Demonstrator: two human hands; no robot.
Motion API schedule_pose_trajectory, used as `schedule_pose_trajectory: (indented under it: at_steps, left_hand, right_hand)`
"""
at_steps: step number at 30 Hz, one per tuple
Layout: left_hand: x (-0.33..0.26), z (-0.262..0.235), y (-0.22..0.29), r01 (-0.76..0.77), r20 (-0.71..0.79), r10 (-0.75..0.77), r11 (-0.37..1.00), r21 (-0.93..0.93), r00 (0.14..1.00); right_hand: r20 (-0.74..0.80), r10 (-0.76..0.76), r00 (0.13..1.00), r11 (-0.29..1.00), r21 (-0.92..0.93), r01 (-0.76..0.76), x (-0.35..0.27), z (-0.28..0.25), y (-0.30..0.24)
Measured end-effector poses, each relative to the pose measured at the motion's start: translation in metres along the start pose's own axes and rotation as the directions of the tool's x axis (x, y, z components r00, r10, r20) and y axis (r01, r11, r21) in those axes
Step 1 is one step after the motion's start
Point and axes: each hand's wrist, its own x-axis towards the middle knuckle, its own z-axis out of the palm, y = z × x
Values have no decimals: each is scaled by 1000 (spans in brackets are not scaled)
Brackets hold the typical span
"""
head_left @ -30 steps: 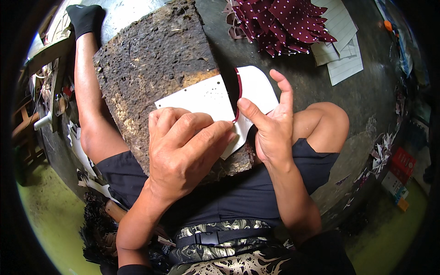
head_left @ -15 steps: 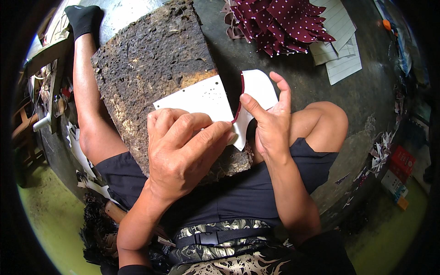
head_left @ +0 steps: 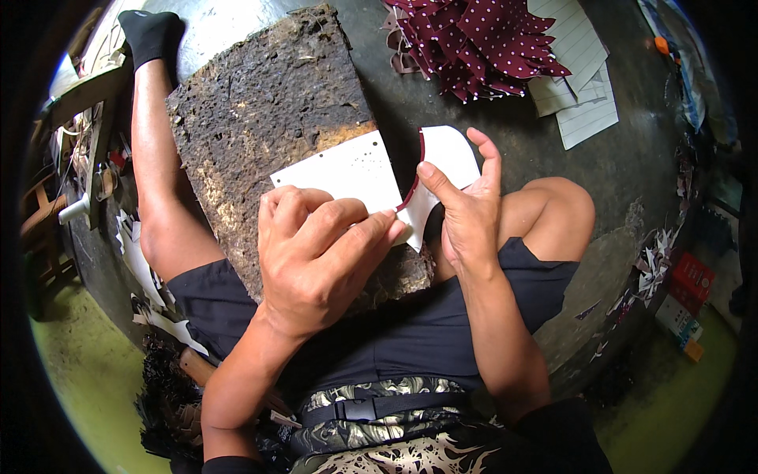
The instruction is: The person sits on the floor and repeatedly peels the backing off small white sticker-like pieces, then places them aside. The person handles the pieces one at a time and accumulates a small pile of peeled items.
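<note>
- Head view, frame centre: left hand (head_left: 320, 253), fingers curled shut, presses flat white card template (head_left: 347, 170) onto rough, pitted dark cutting slab (head_left: 268, 110).
- Right hand (head_left: 466, 209) pinches curved white piece with maroon edge (head_left: 442, 162).
- Upper right: maroon polka-dot fabric pieces (head_left: 482, 39), lined paper sheets (head_left: 580, 79).

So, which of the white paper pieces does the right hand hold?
The curved white piece with a dark red edge, lifted by the right hand. The flat rectangular white card lies on the rough board under the left hand.
</note>
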Motion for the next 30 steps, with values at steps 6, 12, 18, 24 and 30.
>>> schedule_pose_trajectory:
  at_steps: [6, 12, 18, 24, 30]
  left_hand:
    - [0, -7, 9, 74, 83, -76, 997, 33, 994]
    - [5, -7, 20, 97, 125, -113, 987, 130, 986]
    - [24, -25, 19, 359, 242, -296, 891, -279, 924]
    - [43, -72, 21, 109, 16, -108, 988, -111, 994]
    - [16, -79, 0, 681, 243, -639, 645, -347, 730]
  right_hand:
    - [-20, -57, 998, 995, -86, 55, 3, -2, 3]
    - [-78, -244, 966, 937, -274, 215, 14, -16, 0]
    - [-50, -450, 892, 782, -503, 367, 8, -2, -62]
    - [786, 6, 618, 811, -365, 456, -29, 41, -154]
    - [644, 531, 550, 700, -699, 143, 0, 56, -166]
